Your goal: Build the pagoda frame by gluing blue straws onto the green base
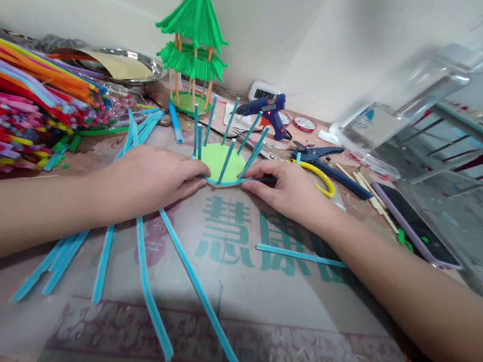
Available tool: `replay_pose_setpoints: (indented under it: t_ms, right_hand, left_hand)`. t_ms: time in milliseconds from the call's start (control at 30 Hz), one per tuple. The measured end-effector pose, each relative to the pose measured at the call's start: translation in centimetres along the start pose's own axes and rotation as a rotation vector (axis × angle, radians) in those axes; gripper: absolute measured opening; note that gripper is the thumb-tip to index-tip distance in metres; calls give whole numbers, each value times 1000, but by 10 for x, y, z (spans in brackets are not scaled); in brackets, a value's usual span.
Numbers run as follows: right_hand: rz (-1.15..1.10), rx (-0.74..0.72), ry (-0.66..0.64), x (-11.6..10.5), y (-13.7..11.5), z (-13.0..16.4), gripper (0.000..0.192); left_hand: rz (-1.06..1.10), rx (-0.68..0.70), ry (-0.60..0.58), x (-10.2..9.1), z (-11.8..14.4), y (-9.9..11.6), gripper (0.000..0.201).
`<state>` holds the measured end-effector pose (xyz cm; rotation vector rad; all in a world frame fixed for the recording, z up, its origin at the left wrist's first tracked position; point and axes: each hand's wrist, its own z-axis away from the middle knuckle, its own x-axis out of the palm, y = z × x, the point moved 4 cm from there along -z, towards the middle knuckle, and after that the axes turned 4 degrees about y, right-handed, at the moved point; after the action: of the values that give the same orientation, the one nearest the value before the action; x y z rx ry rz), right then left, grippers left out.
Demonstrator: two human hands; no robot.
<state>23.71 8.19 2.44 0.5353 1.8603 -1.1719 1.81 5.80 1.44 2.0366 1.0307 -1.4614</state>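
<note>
A light green disc (218, 160) lies on the table with several short blue pipe-cleaner posts (233, 119) standing up around its rim. A blue pipe cleaner (222, 183) curves along the disc's near edge. My left hand (154, 177) presses that strip at the disc's left side. My right hand (289, 190) pinches the strip against the disc's right side. Long blue pipe cleaners (149, 289) lie under my left forearm.
A heap of coloured pipe cleaners (18, 100) fills the left. A finished green pagoda model (193, 43) stands behind, with a blue glue gun (266, 110), blue pliers (320, 154), a yellow ring (322, 179), wooden sticks (371, 193), a phone (417, 226) and a clear plastic bottle (396, 114) at right.
</note>
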Motion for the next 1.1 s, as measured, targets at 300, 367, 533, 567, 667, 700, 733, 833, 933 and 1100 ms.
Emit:
replay_pose_setpoints:
  t_ms: [300,367,533,567,667,700,733,833,933,1100]
  right_hand:
    - [-126,57,-15,3,-2,0,22]
    - [-145,67,-9,4,-1,-1,20]
    - [-123,38,7,4,-2,-1,18]
    - [-124,31,6,4,-2,0,18]
    - [-149,13,-3,4,-1,0,17]
    - [-164,9,-5,4,-1,0,17]
    - [-178,7,-6,4,-1,0,16]
    - [-195,18,-7,5,-2,0,16]
    - [-191,23,-6,5,-2,0,16]
    - [-169,12,1,5,-1,-1,18]
  left_hand:
    - [-83,74,31,-12,6,6,39]
    - [-65,132,80,-21,8,14,39]
    - [-37,222,141,-41,13,45,32]
    - [-59,245,157,-44,13,52,33]
    - [-122,247,157,-47,13,65,33]
    - [-142,229,135,-45,11,67,34]
    - [-159,209,109,-42,9,69,36]
    - [-164,155,52,-32,2,70,39]
    - [-1,143,11,-26,-2,70,37]
    - [597,305,-150,-54,7,61,30]
